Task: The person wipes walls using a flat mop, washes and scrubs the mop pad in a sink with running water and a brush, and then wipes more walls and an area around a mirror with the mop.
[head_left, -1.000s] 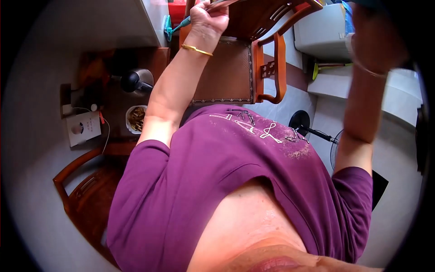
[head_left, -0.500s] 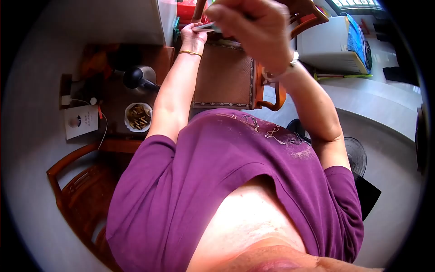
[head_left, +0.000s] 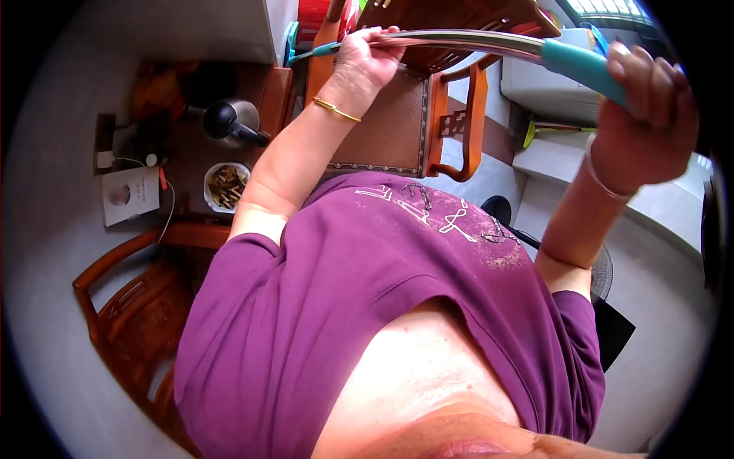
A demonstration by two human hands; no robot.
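Note:
A long metal pole [head_left: 474, 37] with a teal grip crosses the top of the head view, curved by the lens. My right hand [head_left: 650, 115] is wrapped round the teal grip at its right end. Further along the pole, at the upper middle, my left hand [head_left: 371, 57] holds it with fingers curled round it; a gold bangle is on that wrist. Beyond my left hand the pole runs on to a teal end piece [head_left: 290, 43] beside the white panel. The rest of that end is hidden.
A wooden armchair [head_left: 382, 126] stands under my left forearm. On the dark table [head_left: 183, 183] at left are a kettle [head_left: 233, 122], a bowl of brown pieces [head_left: 225, 186] and a white box [head_left: 131, 196]. Another chair [head_left: 145, 314] is lower left; a fan [head_left: 602, 275] and pale step [head_left: 665, 214] are right.
My right hand swung in close to my left hand, then back out to the far right with the teal grip. My left hand dipped left and returned, and more of the pole shows.

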